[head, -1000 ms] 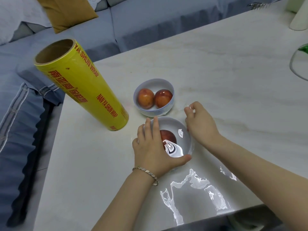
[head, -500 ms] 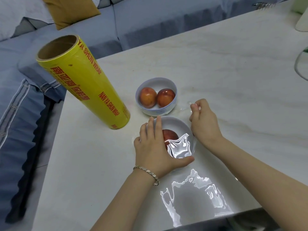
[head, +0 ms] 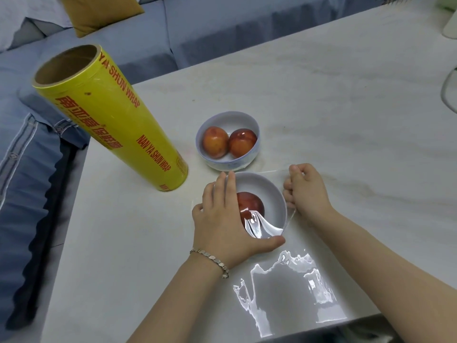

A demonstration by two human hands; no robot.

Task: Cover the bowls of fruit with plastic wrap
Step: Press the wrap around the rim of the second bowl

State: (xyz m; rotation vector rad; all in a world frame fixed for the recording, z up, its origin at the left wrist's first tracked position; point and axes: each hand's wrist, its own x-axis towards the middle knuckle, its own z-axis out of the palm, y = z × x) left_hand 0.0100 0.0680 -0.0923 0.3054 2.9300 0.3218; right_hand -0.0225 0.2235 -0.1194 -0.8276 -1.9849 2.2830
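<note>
At the upper left a mustard cushion [head: 99,13] lies on a blue-grey sofa [head: 210,28]. Below it, near the left edge of the pale surface [head: 321,107], a yellow roll [head: 111,120] of film stands on end. Right of its base, at mid-frame, the far bowl [head: 230,164] holds two reddish fruits [head: 215,142], uncovered. Just below sits the near bowl [head: 269,194] with one red fruit [head: 252,203], plastic wrap [head: 262,226] stretched over it and creased shiny at its lower edge. The left hand [head: 222,219], a bracelet [head: 212,258] at its wrist, lies on this bowl's left rim, grip spread, fingers straight, thumb along the lower rim. The right hand [head: 309,191], at the bowl's right side, has its grip curled, pinching the wrap's edge.
</note>
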